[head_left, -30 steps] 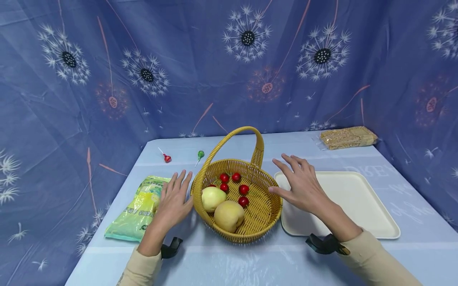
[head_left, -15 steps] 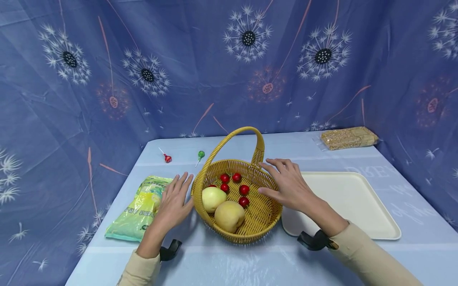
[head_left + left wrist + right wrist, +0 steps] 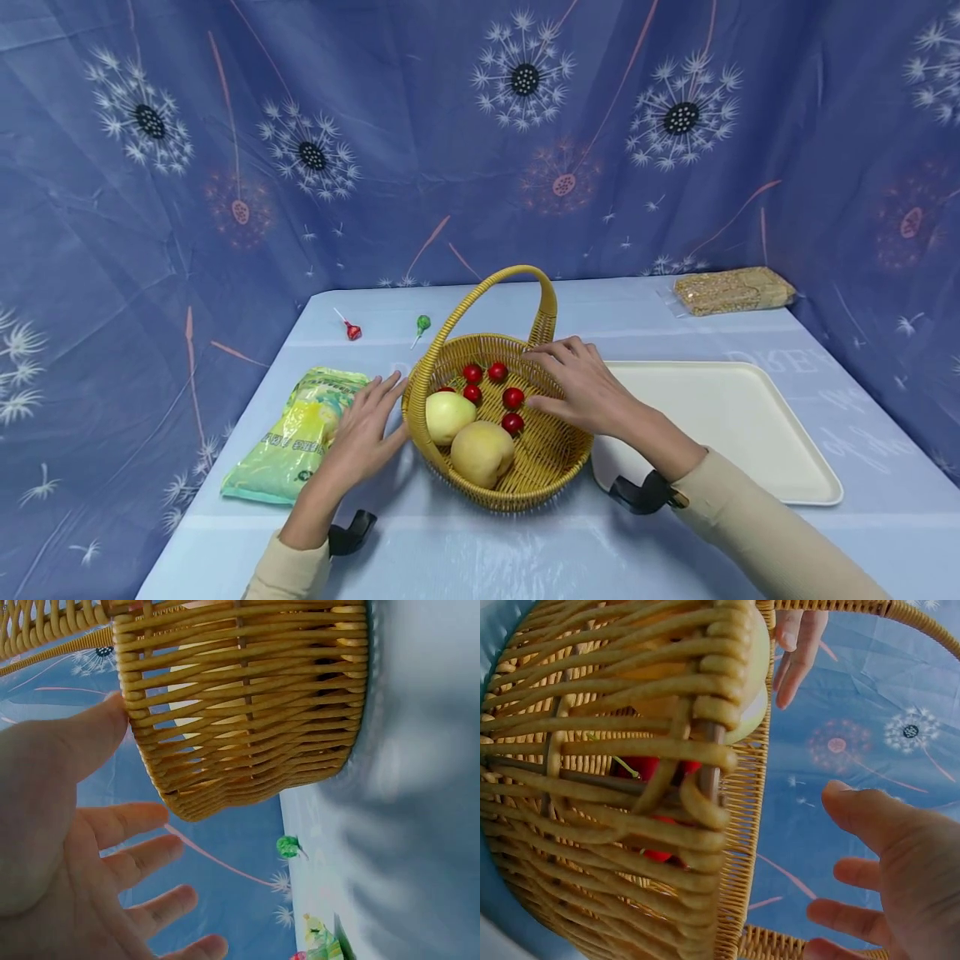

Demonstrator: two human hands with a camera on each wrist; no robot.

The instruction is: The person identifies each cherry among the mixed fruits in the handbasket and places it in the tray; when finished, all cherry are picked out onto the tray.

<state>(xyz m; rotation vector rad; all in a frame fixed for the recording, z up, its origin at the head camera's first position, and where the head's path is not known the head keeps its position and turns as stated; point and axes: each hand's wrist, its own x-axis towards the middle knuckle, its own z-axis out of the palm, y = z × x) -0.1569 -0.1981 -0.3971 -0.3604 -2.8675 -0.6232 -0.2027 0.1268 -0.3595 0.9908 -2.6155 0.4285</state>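
Observation:
A yellow wicker basket (image 3: 551,454) with a tall arched handle stands mid-table. Inside lie a pale green round fruit (image 3: 448,417), a larger yellow peach-like fruit (image 3: 482,454) and several red cherries (image 3: 513,398). My left hand (image 3: 366,437) is at the basket's left side, fingers spread; in the left wrist view its thumb (image 3: 105,735) meets the rim. My right hand (image 3: 581,385) hovers over the basket's right rim, fingers loosely extended with nothing in them. From the right wrist view, the right hand (image 3: 907,862) appears apart from the weave.
A green-yellow packet (image 3: 292,442) lies left of the basket, partly behind the left hand. At the back are a red lollipop (image 3: 352,331), a green lollipop (image 3: 422,323) and a clear-wrapped grainy snack pack (image 3: 735,290). A white tray (image 3: 720,433) lies on the right.
My right hand has moved left, from beside the basket to above its right rim. The left hand has shifted slightly down, staying near the left rim. The basket has stayed in place.

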